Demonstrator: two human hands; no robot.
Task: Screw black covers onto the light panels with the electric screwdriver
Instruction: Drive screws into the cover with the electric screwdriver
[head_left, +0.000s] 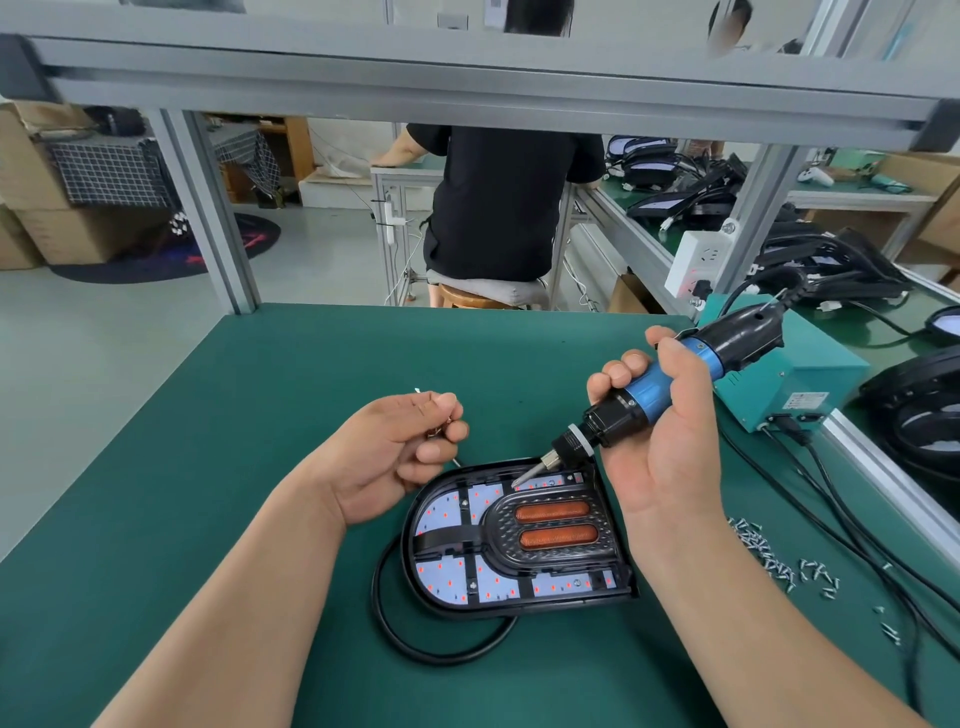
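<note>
A D-shaped light panel (452, 571) lies on the green mat in front of me, its white LED board showing red dots. A black cover (550, 530) with two orange slots sits on the panel. My right hand (660, 441) grips the blue and black electric screwdriver (675, 379), tilted, with its bit tip touching the panel's top edge near a screw hole. My left hand (410, 447) hovers just left of the panel's top, fingers curled and pinching small screws. The panel's black cable (415, 644) loops under its near left side.
Loose silver screws (779, 556) lie scattered on the mat at the right. A teal power box (789, 384) with black cords stands at the right edge. More black panels (831, 260) fill the bench to the right. A person in black sits beyond the table.
</note>
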